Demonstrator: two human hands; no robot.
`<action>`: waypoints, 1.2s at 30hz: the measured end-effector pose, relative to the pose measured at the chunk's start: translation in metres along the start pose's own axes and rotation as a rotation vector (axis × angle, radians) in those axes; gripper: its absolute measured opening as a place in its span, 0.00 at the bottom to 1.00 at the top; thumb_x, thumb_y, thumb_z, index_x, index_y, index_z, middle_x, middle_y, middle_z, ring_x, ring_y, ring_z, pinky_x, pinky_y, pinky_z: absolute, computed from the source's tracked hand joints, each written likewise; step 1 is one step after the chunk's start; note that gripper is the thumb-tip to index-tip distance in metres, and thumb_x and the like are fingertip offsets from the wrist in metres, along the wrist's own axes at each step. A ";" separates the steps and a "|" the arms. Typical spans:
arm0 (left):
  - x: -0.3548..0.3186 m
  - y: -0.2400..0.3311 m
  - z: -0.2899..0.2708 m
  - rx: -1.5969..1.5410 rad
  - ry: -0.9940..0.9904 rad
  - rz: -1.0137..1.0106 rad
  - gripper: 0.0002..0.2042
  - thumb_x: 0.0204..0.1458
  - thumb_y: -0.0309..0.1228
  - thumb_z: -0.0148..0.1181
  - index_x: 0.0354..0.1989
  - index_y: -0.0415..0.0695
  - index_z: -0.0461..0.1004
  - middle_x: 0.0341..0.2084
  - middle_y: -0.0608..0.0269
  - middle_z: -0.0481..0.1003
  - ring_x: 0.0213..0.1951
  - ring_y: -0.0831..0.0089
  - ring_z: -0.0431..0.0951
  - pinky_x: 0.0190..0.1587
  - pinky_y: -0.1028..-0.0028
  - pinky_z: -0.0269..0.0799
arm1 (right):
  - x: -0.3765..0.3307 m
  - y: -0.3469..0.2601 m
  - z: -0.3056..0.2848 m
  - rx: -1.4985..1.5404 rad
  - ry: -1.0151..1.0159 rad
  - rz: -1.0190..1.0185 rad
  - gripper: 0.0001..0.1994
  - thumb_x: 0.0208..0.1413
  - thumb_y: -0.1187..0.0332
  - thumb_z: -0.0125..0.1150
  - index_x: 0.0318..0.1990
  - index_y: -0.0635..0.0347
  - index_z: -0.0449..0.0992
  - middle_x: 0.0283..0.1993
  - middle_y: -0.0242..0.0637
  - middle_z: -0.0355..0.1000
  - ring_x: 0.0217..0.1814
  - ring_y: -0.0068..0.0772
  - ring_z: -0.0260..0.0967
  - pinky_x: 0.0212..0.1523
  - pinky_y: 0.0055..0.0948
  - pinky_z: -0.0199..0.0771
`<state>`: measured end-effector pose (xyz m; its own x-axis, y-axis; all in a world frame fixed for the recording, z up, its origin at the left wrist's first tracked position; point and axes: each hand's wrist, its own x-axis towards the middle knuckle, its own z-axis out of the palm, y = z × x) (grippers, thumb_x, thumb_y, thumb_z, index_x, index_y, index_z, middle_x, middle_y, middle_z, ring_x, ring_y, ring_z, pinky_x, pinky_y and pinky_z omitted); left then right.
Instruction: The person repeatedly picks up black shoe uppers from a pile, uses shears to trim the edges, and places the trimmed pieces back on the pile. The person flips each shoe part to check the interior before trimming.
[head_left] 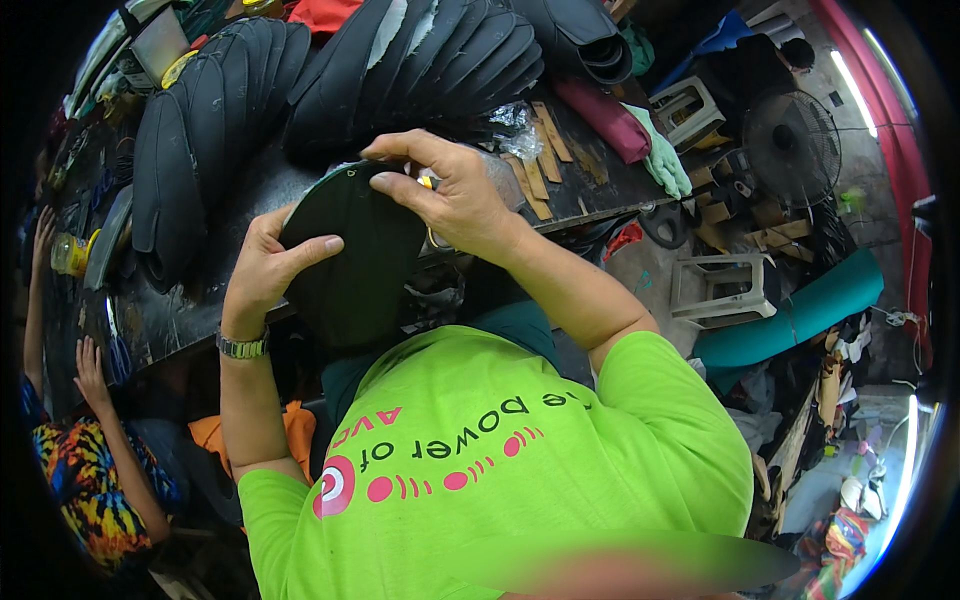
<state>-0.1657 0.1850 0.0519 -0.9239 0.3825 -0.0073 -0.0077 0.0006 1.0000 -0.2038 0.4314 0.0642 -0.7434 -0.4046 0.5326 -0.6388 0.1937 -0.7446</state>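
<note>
I hold a dark green-black oval sole piece (355, 255) up in front of my chest, over the near edge of the workbench (190, 310). My left hand (270, 265), with a metal watch on its wrist, grips the piece's left edge, thumb across its face. My right hand (445, 195) reaches over the top edge, fingertips pinching the rim. A small yellow-tipped object (426, 182) shows under the right fingers; what it is cannot be told.
Fanned stacks of black soles (210, 110) (430, 60) cover the bench, with wooden strips (540, 165), a maroon roll (605, 120) and a green glove (662, 160). Another person (85, 470) in a tie-dye shirt sits at left. Stools (725, 285), a fan (795, 140) and a teal roll (800, 315) stand at right.
</note>
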 end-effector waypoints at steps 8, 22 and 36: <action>-0.010 -0.051 -0.021 0.017 0.082 -0.150 0.21 0.50 0.22 0.67 0.55 0.34 0.75 0.43 0.64 0.79 0.42 0.78 0.78 0.47 0.77 0.76 | -0.062 0.040 -0.046 -0.929 -0.310 0.222 0.13 0.52 0.66 0.67 0.41 0.64 0.75 0.41 0.48 0.74 0.48 0.51 0.70 0.49 0.44 0.71; -0.013 -0.046 -0.029 -0.044 -0.072 -0.239 0.15 0.52 0.31 0.68 0.45 0.35 0.79 0.35 0.66 0.81 0.36 0.80 0.78 0.42 0.77 0.76 | -0.068 0.040 -0.045 -0.859 -0.327 0.281 0.21 0.52 0.56 0.70 0.44 0.65 0.77 0.39 0.49 0.72 0.45 0.52 0.70 0.46 0.44 0.70; -0.043 -0.061 -0.039 -0.208 0.003 -0.200 0.21 0.50 0.27 0.67 0.54 0.36 0.76 0.39 0.66 0.80 0.41 0.79 0.78 0.48 0.77 0.75 | -0.055 0.043 -0.032 -0.893 -0.384 0.392 0.17 0.53 0.63 0.63 0.47 0.64 0.77 0.39 0.50 0.75 0.42 0.56 0.75 0.43 0.45 0.73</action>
<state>-0.1405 0.1329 -0.0087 -0.8972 0.3912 -0.2048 -0.2681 -0.1141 0.9566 -0.1967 0.4903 0.0152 -0.9169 -0.3972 0.0382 -0.3971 0.8987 -0.1861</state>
